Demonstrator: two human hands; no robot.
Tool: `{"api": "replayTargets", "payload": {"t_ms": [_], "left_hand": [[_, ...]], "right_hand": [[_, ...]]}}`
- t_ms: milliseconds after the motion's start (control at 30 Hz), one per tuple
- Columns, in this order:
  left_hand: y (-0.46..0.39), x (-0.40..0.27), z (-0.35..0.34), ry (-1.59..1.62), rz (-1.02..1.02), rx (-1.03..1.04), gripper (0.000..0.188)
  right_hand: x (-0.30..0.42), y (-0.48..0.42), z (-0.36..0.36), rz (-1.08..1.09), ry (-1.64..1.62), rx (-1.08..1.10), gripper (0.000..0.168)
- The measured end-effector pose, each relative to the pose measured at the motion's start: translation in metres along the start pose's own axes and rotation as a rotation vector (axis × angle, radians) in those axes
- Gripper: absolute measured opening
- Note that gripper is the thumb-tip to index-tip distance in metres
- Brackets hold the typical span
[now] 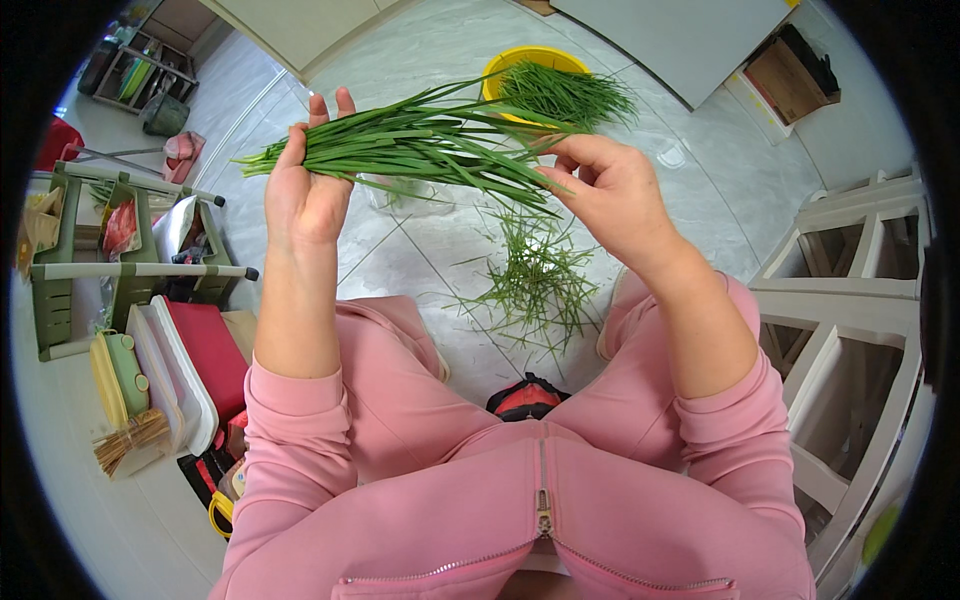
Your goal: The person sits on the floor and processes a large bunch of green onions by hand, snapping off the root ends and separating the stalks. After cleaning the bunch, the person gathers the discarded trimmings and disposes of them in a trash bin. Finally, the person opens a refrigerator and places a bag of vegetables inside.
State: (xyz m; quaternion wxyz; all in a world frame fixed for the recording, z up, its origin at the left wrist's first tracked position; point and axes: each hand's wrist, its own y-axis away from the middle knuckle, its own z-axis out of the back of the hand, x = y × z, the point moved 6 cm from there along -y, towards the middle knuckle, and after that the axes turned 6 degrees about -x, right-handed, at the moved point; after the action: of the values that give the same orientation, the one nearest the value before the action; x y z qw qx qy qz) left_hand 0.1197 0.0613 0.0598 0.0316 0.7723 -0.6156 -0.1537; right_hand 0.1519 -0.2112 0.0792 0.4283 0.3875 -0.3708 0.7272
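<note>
My left hand (311, 180) holds a bunch of long green Chinese chives (420, 150) near their pale stem ends, palm up, with the leaves reaching to the right. At the leaf tips, my right hand (600, 172) pinches some leaves between thumb and fingers. A yellow plastic basin (499, 64) on the floor beyond holds more chives (559, 90), their leaves hanging over its right rim. On the tiles between my feet lies a loose heap of thin chive scraps (536, 277). Some pale scraps lie partly hidden below the held bunch.
At left stand a green storage rack (142, 270) with packets, a red-lidded box (202, 352) and a bundle of thin sticks (131, 442). White wooden chairs (832, 300) stand at right. A cardboard box (787, 79) sits at the upper right. Cabinets edge the floor ahead.
</note>
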Motion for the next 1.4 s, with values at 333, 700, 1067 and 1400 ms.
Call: {"api": "replayTargets", "payload": {"t_ms": [333,700,1067,1400], "left_hand": [[0.002,0.003,0.001,-0.074,-0.036,-0.029,0.024],[0.006,0.012,0.003,-0.123,-0.036,-0.157,0.026],[0.010,0.029,-0.003,-0.317,-0.148,-0.151,0.032],[0.016,0.066,-0.010,-0.440,-0.086,-0.063,0.020]], "right_hand": [[0.010,-0.001,-0.006,0.124,0.192,0.015,0.018],[0.007,-0.002,0.006,-0.114,-0.578,-0.159,0.013],[0.022,0.012,-0.008,0.025,-0.163,0.320,0.020],[0.015,0.001,-0.022,-0.008,0.162,0.241,0.022]]}}
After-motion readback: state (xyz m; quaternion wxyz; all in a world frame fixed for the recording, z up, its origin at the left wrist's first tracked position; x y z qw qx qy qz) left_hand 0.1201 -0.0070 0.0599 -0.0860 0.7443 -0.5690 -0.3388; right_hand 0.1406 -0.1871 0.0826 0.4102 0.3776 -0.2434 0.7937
